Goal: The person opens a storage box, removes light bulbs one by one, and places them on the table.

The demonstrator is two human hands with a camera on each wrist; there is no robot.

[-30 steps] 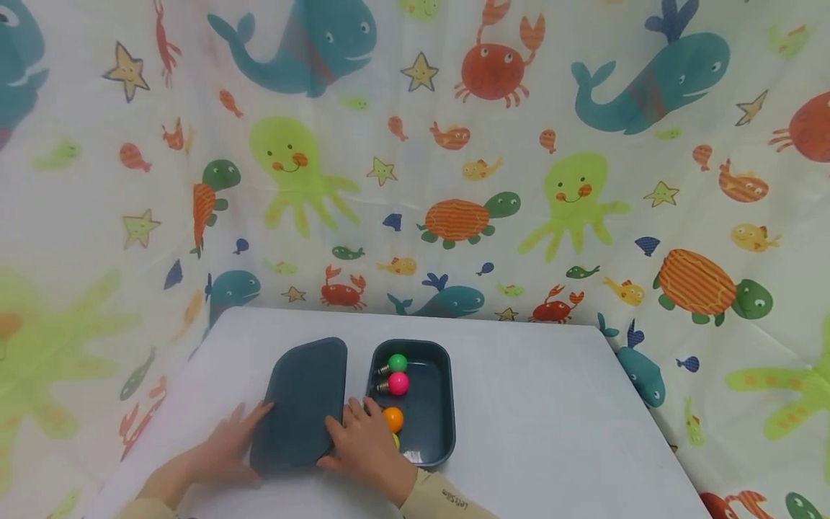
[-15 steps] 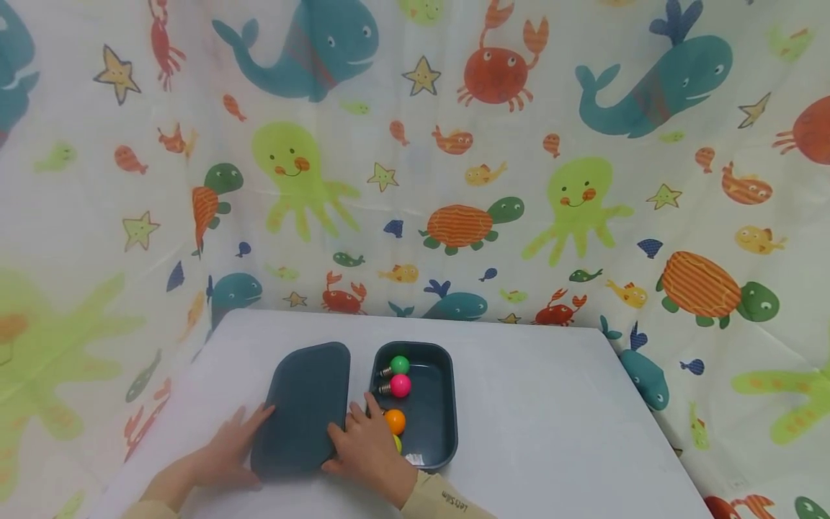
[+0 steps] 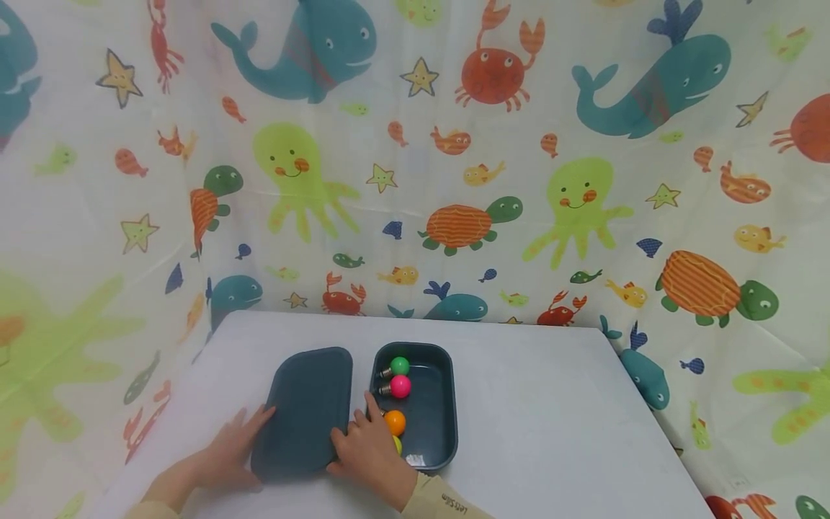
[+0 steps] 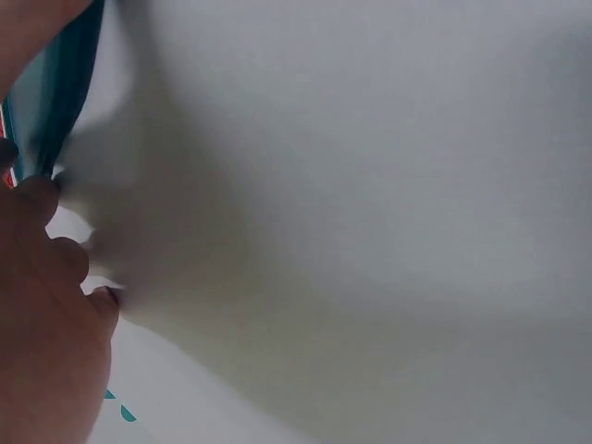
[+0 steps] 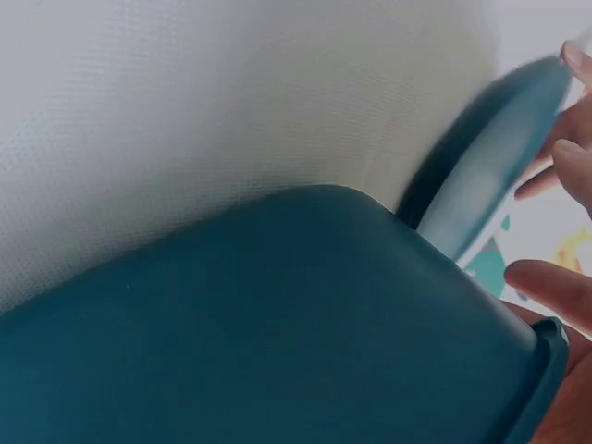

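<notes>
In the head view, a dark blue-grey rounded lid (image 3: 305,411) lies left of a matching open box (image 3: 431,411). My left hand (image 3: 227,454) pinches the lid's left edge near its front corner. In the left wrist view that hand (image 4: 46,305) has the teal edge of the lid (image 4: 69,83) between its digits. My right hand (image 3: 372,450) holds the lid's lower right edge with thumb and forefinger, while another finger extends to the box's left rim. Inside the box are toy light bulbs: green (image 3: 400,366), pink (image 3: 400,386), orange (image 3: 395,422) and a partly covered yellow one (image 3: 398,445).
Both lie on a white table (image 3: 538,418), its surface stretching to the right of the box. A white curtain (image 3: 402,187) printed with sea animals hangs behind the table and along both sides. The box's outer wall (image 5: 277,324) fills much of the right wrist view.
The lid's far edge has shifted slightly nearer and a little to the right. My hands have barely moved, and the bulbs and box stay in place.
</notes>
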